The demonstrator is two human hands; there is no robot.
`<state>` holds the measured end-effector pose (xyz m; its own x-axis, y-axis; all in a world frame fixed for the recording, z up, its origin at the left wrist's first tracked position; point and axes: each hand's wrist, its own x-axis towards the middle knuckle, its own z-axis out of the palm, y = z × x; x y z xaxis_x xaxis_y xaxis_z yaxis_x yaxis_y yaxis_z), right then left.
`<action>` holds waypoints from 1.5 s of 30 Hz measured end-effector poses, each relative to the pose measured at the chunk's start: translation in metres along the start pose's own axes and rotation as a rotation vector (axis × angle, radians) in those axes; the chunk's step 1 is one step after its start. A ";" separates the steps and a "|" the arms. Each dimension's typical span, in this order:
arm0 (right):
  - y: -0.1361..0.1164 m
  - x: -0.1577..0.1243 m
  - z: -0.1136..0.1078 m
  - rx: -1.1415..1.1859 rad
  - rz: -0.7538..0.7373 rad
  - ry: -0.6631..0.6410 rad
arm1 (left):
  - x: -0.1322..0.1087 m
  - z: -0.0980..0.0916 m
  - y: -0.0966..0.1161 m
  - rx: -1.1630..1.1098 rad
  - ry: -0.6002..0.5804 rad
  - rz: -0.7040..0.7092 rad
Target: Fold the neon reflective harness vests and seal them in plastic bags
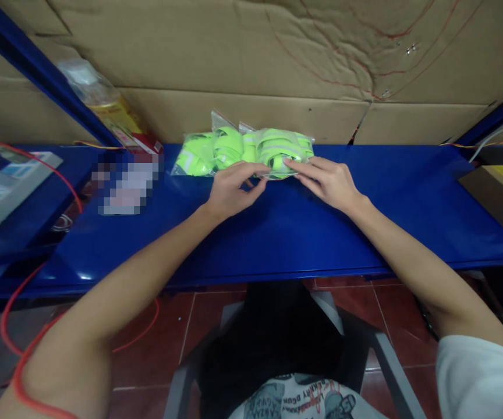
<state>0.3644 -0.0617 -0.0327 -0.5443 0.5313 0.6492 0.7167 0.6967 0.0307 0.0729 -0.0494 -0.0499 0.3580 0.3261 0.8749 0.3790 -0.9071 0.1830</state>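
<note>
Several clear plastic bags of neon yellow-green reflective straps lie in a row at the back of the blue shelf. My left hand (238, 186) pinches the near left edge of the rightmost bag of straps (282, 145) between thumb and fingers. At that bag's near right edge is my right hand (328, 177), its fingertips closed on the plastic. To the left of my hands lie another bag of straps (227, 145) and the leftmost bag (197, 154), partly overlapping.
A clear bottle with a yellow and red label (107, 105) leans at the back left. A cardboard box (496, 195) sits on the right. An orange-red hose (28, 372) hangs at the left. Cardboard (234, 58) lines the back, and the blue shelf (386, 192) ends before my lap.
</note>
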 end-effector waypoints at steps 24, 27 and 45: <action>-0.013 0.003 0.021 0.039 -0.219 0.183 | 0.005 -0.009 0.003 0.071 -0.131 0.160; -0.015 0.002 0.025 0.037 -0.204 0.178 | 0.004 -0.007 0.002 0.058 -0.137 0.160; -0.021 0.001 0.028 0.102 -0.113 0.144 | 0.005 -0.006 0.008 0.260 -0.278 0.186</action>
<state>0.3366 -0.0619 -0.0538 -0.5456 0.3775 0.7482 0.6027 0.7971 0.0373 0.0720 -0.0563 -0.0414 0.6435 0.2546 0.7218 0.4761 -0.8716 -0.1170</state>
